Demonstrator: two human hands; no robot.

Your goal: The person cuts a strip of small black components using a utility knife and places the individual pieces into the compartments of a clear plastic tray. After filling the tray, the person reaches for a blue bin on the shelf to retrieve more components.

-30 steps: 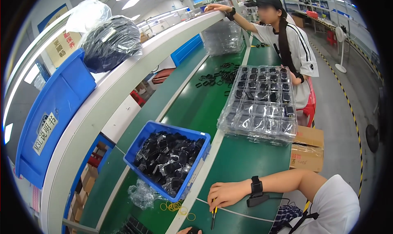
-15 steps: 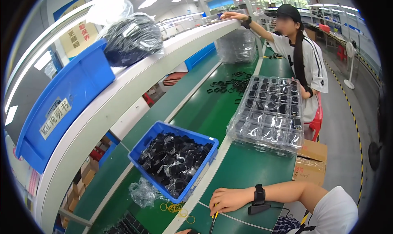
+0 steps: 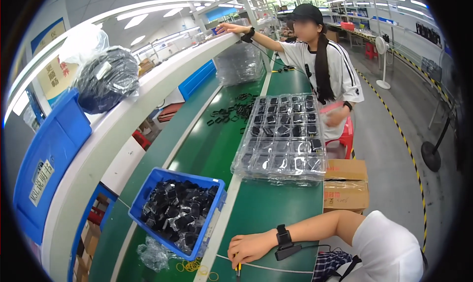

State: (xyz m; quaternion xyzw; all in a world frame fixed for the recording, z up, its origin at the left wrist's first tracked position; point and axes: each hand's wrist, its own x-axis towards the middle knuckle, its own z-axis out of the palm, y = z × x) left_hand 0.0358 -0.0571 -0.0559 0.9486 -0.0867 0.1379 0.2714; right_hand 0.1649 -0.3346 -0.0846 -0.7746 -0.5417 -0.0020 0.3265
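My right hand [image 3: 250, 247] rests low over the green bench, its fingers closed round a slim yellow-and-black tool [image 3: 239, 268] whose exact kind I cannot make out. A black band with a small box and a cable [image 3: 284, 243] is strapped to my right wrist. My left hand is out of the picture. Left of the right hand stands a blue bin [image 3: 217, 195] heaped with small black parts [image 3: 177, 210], some in clear film. Beside that bin lie crumpled clear plastic [image 3: 153, 254] and several yellow rubber bands [image 3: 189, 266].
A stack of clear compartment trays [image 3: 278, 146] holding black square pieces stands farther up the bench. Loose black frames [image 3: 234, 108] lie beyond. A co-worker [image 3: 330, 65] stands at the far right, near cardboard boxes [image 3: 347, 188]. A raised shelf [image 3: 118, 124] carries another blue bin [image 3: 49, 158].
The view has swung to the right, so everything sits farther left. My left hand's edge has left the picture. The co-worker's lower hand has moved away from the trays' edge.
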